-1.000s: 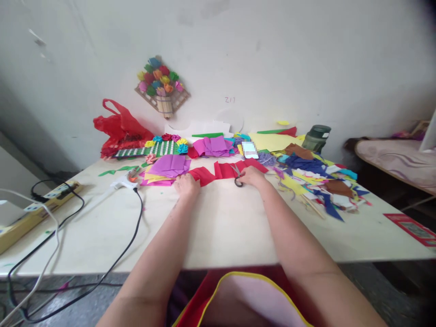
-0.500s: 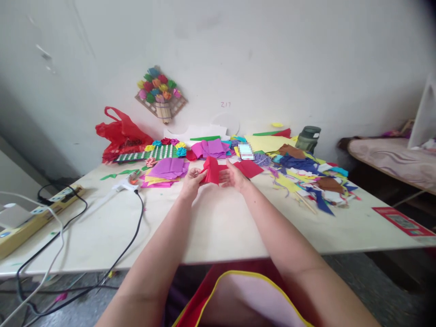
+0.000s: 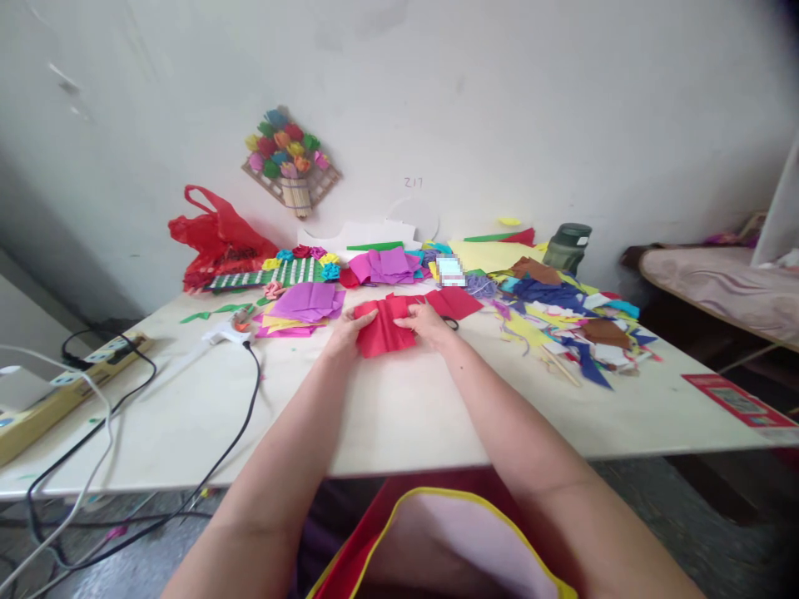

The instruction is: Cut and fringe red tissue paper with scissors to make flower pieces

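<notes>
A sheet of red crepe paper [image 3: 385,331], creased down its middle, is spread between my two hands just above the table. My left hand [image 3: 350,328] grips its left edge, thumb on top. At the right edge, my right hand [image 3: 424,323] pinches it between thumb and fingers. Another red paper piece [image 3: 459,303] lies on the table behind my right hand. Beside that hand, the black handle of a pair of scissors [image 3: 450,324] shows; the rest is mostly hidden. Left of my left hand sits a stack of purple paper [image 3: 305,301] over yellow and magenta sheets.
A white glue gun [image 3: 228,331] with a black cord lies left, near a power strip [image 3: 118,358]. Colourful paper scraps [image 3: 562,316] cover the right side. A green bottle [image 3: 567,248], a red plastic bag [image 3: 218,237] and a board with paper flowers [image 3: 293,273] stand along the back.
The red paper, folded up in my left hand before, is now opened flat between both hands. My right hand has closed onto its right edge, and the scissors handle has come into view.
</notes>
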`<action>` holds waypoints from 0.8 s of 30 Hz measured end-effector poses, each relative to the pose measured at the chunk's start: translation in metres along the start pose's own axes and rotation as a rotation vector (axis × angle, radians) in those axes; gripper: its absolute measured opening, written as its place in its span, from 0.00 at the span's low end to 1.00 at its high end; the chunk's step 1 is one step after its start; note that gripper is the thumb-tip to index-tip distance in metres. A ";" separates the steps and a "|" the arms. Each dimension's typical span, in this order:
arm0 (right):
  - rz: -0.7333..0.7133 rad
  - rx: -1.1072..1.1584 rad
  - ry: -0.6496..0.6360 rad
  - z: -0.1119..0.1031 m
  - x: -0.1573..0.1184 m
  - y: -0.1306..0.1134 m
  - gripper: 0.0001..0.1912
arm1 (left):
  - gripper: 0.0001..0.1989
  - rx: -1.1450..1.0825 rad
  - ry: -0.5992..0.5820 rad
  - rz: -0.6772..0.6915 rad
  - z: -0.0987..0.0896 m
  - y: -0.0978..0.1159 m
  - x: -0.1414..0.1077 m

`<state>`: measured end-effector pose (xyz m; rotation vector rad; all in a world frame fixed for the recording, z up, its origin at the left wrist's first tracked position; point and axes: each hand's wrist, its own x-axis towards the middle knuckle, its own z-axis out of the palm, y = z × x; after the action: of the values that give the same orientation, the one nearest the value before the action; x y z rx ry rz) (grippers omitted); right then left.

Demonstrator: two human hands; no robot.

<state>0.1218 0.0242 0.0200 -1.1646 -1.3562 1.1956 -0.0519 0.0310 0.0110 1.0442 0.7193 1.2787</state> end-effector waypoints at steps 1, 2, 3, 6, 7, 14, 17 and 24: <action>-0.014 -0.036 -0.006 -0.001 0.001 0.002 0.16 | 0.25 0.007 -0.011 -0.011 -0.002 -0.001 0.000; -0.024 -0.057 -0.010 -0.003 0.002 0.003 0.18 | 0.23 0.007 -0.007 -0.013 -0.004 -0.002 0.000; -0.022 -0.059 -0.011 -0.004 0.002 0.004 0.19 | 0.23 0.002 0.010 -0.010 -0.005 -0.002 0.000; 0.061 0.040 -0.017 -0.009 0.003 0.002 0.24 | 0.22 -0.020 0.042 0.009 -0.009 -0.004 0.002; 0.102 0.080 -0.026 -0.010 0.002 0.000 0.26 | 0.22 -0.022 0.035 0.009 -0.009 -0.004 0.002; 0.028 0.031 -0.017 -0.004 -0.001 -0.001 0.21 | 0.21 -0.027 0.017 0.003 -0.009 -0.006 0.003; -0.021 -0.006 0.057 -0.003 0.001 0.002 0.16 | 0.18 -0.029 0.040 -0.037 -0.009 -0.004 0.004; 0.019 -0.095 -0.049 -0.010 0.002 0.005 0.14 | 0.24 0.021 -0.018 -0.208 -0.019 0.017 0.006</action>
<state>0.1324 0.0271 0.0161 -1.2241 -1.4552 1.1915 -0.0752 0.0401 0.0196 0.9700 0.8077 1.0840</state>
